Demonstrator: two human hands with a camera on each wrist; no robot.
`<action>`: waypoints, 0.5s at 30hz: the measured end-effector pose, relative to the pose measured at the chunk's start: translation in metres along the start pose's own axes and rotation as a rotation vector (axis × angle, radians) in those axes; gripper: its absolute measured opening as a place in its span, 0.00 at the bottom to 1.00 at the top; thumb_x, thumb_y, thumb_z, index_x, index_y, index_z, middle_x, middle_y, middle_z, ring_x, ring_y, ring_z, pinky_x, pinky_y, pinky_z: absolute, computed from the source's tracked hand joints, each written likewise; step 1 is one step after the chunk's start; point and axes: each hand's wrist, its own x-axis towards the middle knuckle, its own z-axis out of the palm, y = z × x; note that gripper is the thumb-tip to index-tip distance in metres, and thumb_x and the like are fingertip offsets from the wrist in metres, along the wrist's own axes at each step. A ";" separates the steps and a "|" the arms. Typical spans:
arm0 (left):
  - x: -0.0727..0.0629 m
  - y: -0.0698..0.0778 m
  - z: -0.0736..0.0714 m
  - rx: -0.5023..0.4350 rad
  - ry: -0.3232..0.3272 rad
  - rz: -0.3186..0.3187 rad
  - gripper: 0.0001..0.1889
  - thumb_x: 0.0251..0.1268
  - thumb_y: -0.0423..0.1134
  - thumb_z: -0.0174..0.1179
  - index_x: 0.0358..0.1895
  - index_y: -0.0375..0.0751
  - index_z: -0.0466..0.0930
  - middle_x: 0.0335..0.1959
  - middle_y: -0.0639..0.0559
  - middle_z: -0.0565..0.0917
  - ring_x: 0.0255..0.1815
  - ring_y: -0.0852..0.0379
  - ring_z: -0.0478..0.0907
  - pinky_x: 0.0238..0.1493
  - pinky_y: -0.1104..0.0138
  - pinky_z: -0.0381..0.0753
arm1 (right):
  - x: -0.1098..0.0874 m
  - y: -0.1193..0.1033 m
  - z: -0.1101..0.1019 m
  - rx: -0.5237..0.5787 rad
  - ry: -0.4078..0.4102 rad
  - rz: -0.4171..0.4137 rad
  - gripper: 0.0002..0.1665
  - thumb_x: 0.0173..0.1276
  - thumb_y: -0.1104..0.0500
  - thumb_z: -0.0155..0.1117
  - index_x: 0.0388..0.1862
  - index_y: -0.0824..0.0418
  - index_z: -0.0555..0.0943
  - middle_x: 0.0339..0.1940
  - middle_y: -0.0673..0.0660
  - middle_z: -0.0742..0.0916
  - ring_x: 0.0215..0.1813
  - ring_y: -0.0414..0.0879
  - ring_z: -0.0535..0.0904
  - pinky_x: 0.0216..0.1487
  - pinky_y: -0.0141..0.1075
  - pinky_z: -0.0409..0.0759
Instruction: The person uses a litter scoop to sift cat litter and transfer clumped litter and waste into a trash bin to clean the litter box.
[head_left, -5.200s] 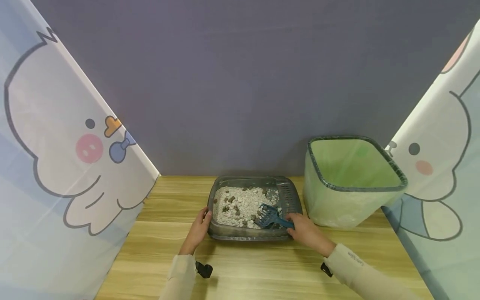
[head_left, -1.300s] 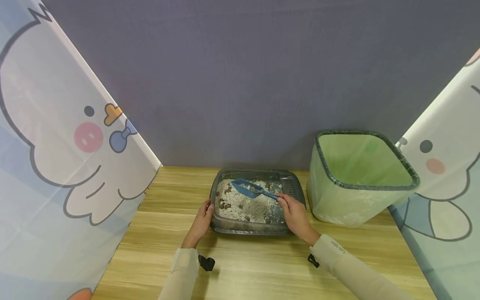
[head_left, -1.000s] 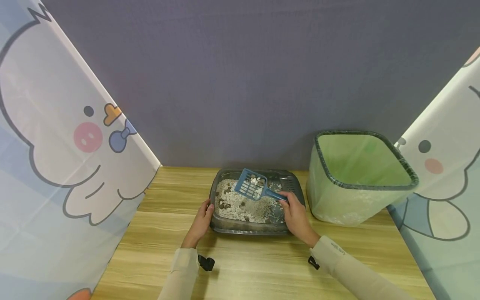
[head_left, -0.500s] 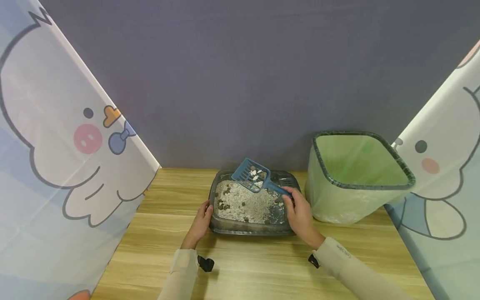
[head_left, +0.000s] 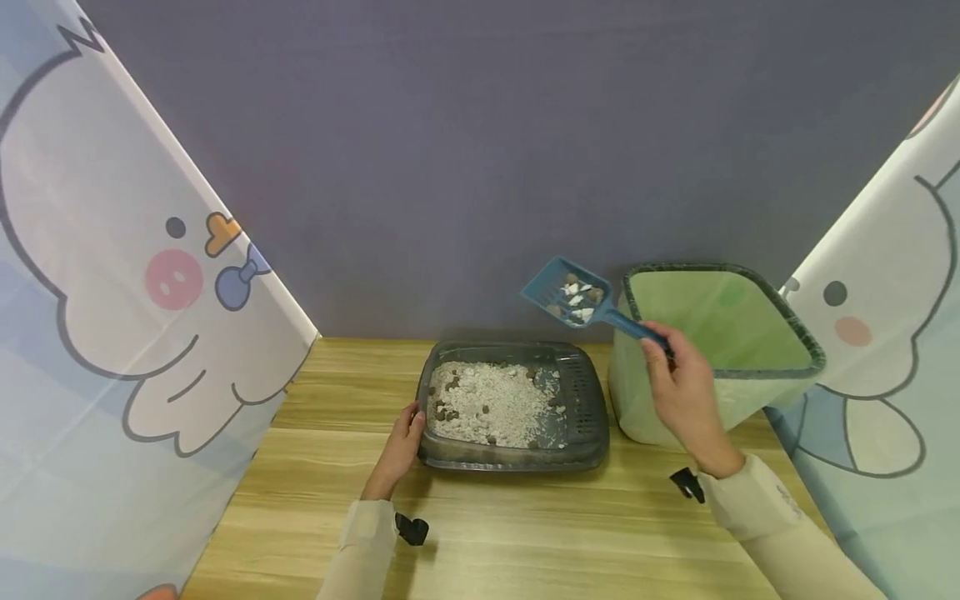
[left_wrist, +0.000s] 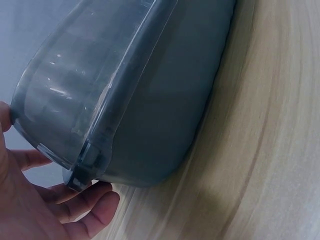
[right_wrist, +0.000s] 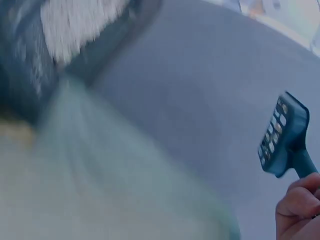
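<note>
The right hand (head_left: 688, 400) is closed around the handle of a blue slotted litter scoop (head_left: 611, 314), which it holds raised over the far part of the surface (head_left: 525, 533). The scoop's blade points left and far, and white and brown clumps (head_left: 576, 298) lie on it. The left hand (head_left: 399, 442) holds the left side of a dark grey litter tray (head_left: 510, 457), its fingers bent about the edge. The tray rests on the surface, with pale litter (head_left: 498, 408) spread mostly over its left and middle, brown lumps (head_left: 444, 413) scattered through it, and a slotted strip along its right side. Just right of the tray stands a green waste bin (head_left: 757, 393) with a dark rim. From the head, the right hand overlaps the bin's near left edge; the right wrist view is blurred, so I cannot tell how far above it the hand hangs.
</note>
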 end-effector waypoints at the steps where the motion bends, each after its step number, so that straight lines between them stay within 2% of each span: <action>1: 0.000 0.000 0.001 -0.005 -0.003 -0.004 0.31 0.78 0.50 0.36 0.71 0.28 0.51 0.65 0.26 0.61 0.64 0.32 0.61 0.59 0.43 0.62 | 0.003 0.001 -0.011 -0.018 0.027 0.006 0.15 0.72 0.65 0.54 0.55 0.66 0.78 0.20 0.53 0.73 0.15 0.37 0.62 0.16 0.28 0.60; 5: 0.000 0.001 0.002 -0.012 0.001 -0.003 0.31 0.78 0.51 0.36 0.71 0.29 0.52 0.65 0.26 0.61 0.64 0.32 0.61 0.58 0.43 0.62 | 0.010 0.011 -0.055 -0.066 0.105 0.028 0.14 0.72 0.66 0.54 0.53 0.68 0.78 0.19 0.54 0.74 0.18 0.34 0.66 0.18 0.25 0.61; 9: 0.000 0.002 0.001 0.007 0.012 -0.004 0.31 0.78 0.51 0.35 0.71 0.29 0.52 0.64 0.26 0.61 0.64 0.32 0.60 0.59 0.43 0.61 | 0.011 0.022 -0.092 -0.161 0.137 0.078 0.15 0.73 0.65 0.53 0.55 0.69 0.77 0.19 0.48 0.75 0.20 0.32 0.67 0.21 0.22 0.62; 12: 0.001 0.002 0.001 0.005 0.010 0.012 0.31 0.79 0.50 0.34 0.71 0.27 0.51 0.64 0.25 0.60 0.64 0.32 0.60 0.59 0.43 0.61 | 0.010 0.030 -0.112 -0.260 0.146 0.120 0.17 0.72 0.63 0.54 0.56 0.66 0.78 0.23 0.41 0.75 0.21 0.28 0.67 0.22 0.20 0.62; 15: 0.000 0.001 0.001 -0.009 0.002 0.012 0.32 0.78 0.51 0.34 0.71 0.27 0.50 0.65 0.25 0.58 0.65 0.32 0.59 0.59 0.43 0.60 | 0.010 0.038 -0.123 -0.319 0.162 0.120 0.17 0.70 0.63 0.58 0.56 0.65 0.80 0.30 0.36 0.74 0.22 0.24 0.67 0.23 0.18 0.62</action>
